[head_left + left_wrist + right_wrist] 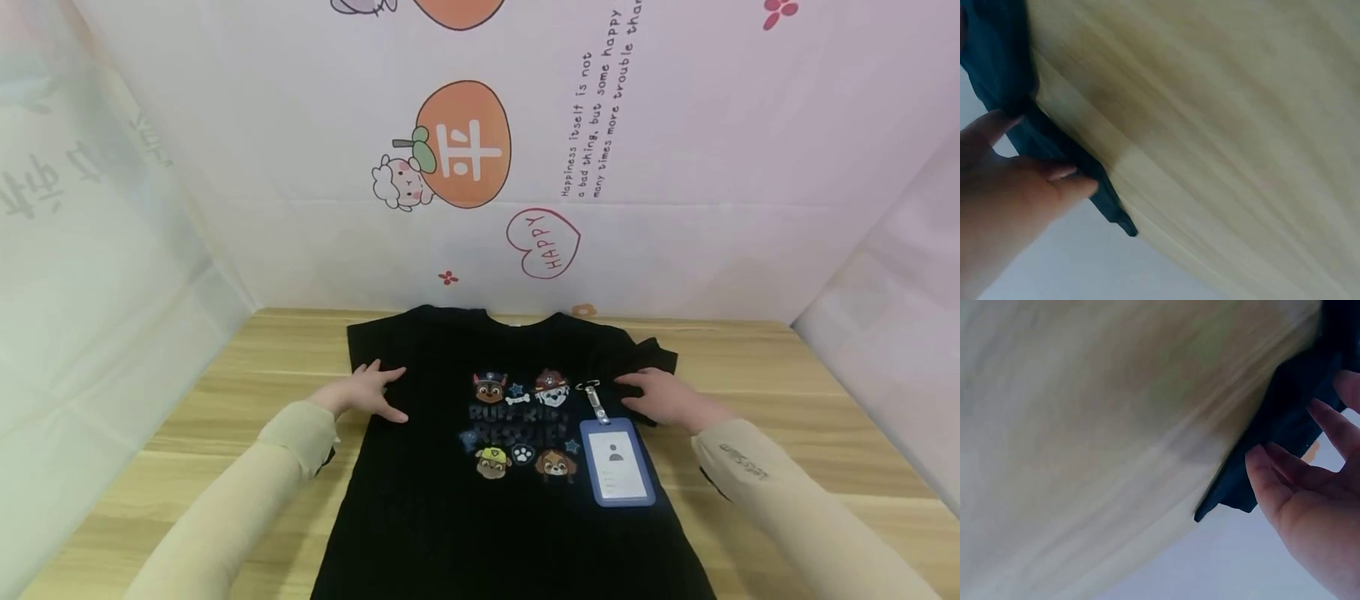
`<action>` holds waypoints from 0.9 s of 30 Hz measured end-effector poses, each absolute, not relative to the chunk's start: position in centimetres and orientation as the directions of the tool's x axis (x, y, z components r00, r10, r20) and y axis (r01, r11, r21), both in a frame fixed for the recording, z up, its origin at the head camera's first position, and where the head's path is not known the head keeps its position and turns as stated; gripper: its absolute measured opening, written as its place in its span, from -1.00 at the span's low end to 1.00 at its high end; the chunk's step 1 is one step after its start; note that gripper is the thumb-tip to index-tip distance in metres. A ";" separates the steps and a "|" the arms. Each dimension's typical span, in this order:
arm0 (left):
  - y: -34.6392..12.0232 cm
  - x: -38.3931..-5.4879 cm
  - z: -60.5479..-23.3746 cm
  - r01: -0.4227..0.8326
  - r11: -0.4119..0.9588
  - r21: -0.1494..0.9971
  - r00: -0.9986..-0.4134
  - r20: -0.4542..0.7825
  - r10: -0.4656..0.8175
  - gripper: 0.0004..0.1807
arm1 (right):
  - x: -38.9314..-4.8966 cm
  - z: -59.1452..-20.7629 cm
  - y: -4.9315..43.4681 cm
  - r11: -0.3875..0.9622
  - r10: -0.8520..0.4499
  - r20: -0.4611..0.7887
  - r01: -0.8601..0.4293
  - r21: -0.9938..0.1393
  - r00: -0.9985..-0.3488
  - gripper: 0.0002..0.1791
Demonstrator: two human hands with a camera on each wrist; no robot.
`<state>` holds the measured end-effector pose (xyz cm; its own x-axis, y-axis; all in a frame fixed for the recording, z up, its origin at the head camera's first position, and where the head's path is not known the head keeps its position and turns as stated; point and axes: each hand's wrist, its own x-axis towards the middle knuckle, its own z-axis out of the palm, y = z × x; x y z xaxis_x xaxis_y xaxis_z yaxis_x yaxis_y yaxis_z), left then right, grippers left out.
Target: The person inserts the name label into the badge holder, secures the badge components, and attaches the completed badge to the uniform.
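A black T-shirt with cartoon dog faces printed on its chest lies spread on the wooden table, collar toward the back wall. Clipped near its right-hand sleeve in the head view is a blue-framed ID badge with a metal clip. My left hand is at the shirt's left edge just below the sleeve, fingers loosely spread. At the opposite edge, my right hand rests by the other sleeve, fingers slightly bent. Neither hand visibly grips the cloth in the wrist views, where the left sleeve also shows.
The wooden table extends to both sides of the shirt. A white printed cloth hangs behind it as a wall, and pale sheets enclose the left and right sides.
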<state>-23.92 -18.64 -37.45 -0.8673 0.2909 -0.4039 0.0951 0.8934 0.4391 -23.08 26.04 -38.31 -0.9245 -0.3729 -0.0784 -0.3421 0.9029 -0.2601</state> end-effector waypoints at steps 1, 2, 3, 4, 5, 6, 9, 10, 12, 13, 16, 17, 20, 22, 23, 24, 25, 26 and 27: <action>-18.4 -23.9 -37.4 0.087 0.904 0.420 -0.871 -0.409 0.274 -0.02 | -23.2 -38.4 26.0 0.907 -0.376 -0.079 -0.350 -0.234 -0.923 -0.57; -18.2 -23.9 -37.4 0.076 0.912 0.403 -0.874 -0.414 0.256 0.00 | -23.3 -38.4 25.9 0.912 -0.374 -0.086 -0.350 -0.216 -0.923 -0.56; -18.0 -24.0 -37.3 0.069 0.920 0.385 -0.877 -0.416 0.239 0.01 | -23.5 -38.4 25.9 0.916 -0.372 -0.097 -0.349 -0.197 -0.923 -0.55; -17.8 -24.1 -37.3 0.062 0.926 0.371 -0.880 -0.419 0.226 0.03 | -23.6 -38.4 25.8 0.921 -0.369 -0.108 -0.347 -0.180 -0.923 -0.54; -17.7 -24.3 -37.3 0.055 0.931 0.361 -0.880 -0.422 0.215 0.05 | -23.8 -38.5 25.8 0.924 -0.366 -0.121 -0.344 -0.167 -0.923 -0.53; -17.6 -24.4 -37.2 0.053 0.937 0.346 -0.881 -0.426 0.207 0.06 | -24.0 -38.4 25.8 0.927 -0.361 -0.136 -0.339 -0.160 -0.923 -0.52; -17.2 -25.0 -37.0 0.053 0.951 0.306 -0.880 -0.435 0.189 0.09 | -24.5 -38.3 25.9 0.937 -0.338 -0.190 -0.312 -0.154 -0.922 -0.47; -17.1 -25.1 -36.9 0.051 0.954 0.294 -0.878 -0.442 0.183 0.10 | -24.6 -38.3 26.0 0.940 -0.329 -0.205 -0.301 -0.158 -0.922 -0.46; -16.8 -25.4 -36.7 0.047 0.962 0.267 -0.875 -0.453 0.169 0.12 | -24.9 -38.1 26.2 0.947 -0.307 -0.233 -0.273 -0.168 -0.923 -0.42; -16.7 -25.6 -36.6 0.038 0.964 0.262 -0.873 -0.461 0.160 0.13 | -25.0 -38.0 26.4 0.951 -0.296 -0.245 -0.261 -0.168 -0.923 -0.41; -16.2 -25.8 -36.5 0.009 0.967 0.253 -0.865 -0.484 0.135 0.16 | -25.1 -37.9 27.1 0.961 -0.263 -0.276 -0.225 -0.162 -0.924 -0.37; -16.2 -25.8 -36.5 -0.002 0.967 0.253 -0.862 -0.492 0.127 0.17 | -25.1 -37.9 27.4 0.963 -0.257 -0.286 -0.220 -0.156 -0.923 -0.36; -16.2 -25.9 -36.7 -0.021 0.968 0.251 -0.857 -0.503 0.111 0.19 | -25.3 -38.0 28.4 0.967 -0.249 -0.314 -0.215 -0.139 -0.916 -0.34; -16.5 -26.1 -36.8 -0.021 0.968 0.250 -0.857 -0.502 0.111 0.19 | -25.5 -38.0 29.0 0.968 -0.244 -0.328 -0.209 -0.137 -0.913 -0.33; -16.6 -26.2 -36.9 -0.021 0.968 0.251 -0.858 -0.501 0.112 0.18 | -25.6 -38.0 29.3 0.968 -0.246 -0.331 -0.213 -0.134 -0.911 -0.33; -16.7 -26.3 -36.9 -0.018 0.968 0.252 -0.860 -0.498 0.113 0.18 | -25.7 -37.9 29.5 0.968 -0.247 -0.336 -0.215 -0.132 -0.909 -0.34; -16.9 -26.4 -37.0 -0.023 0.966 0.256 -0.860 -0.498 0.111 0.18 | -25.8 -37.9 29.7 0.968 -0.248 -0.340 -0.216 -0.130 -0.907 -0.34; -17.0 -26.6 -37.0 -0.031 0.964 0.264 -0.860 -0.498 0.109 0.17 | -25.9 -37.9 29.8 0.967 -0.249 -0.342 -0.216 -0.133 -0.906 -0.34; -17.1 -26.7 -37.0 -0.041 0.961 0.272 -0.860 -0.500 0.105 0.16 | -26.0 -37.9 29.9 0.967 -0.251 -0.344 -0.217 -0.135 -0.905 -0.34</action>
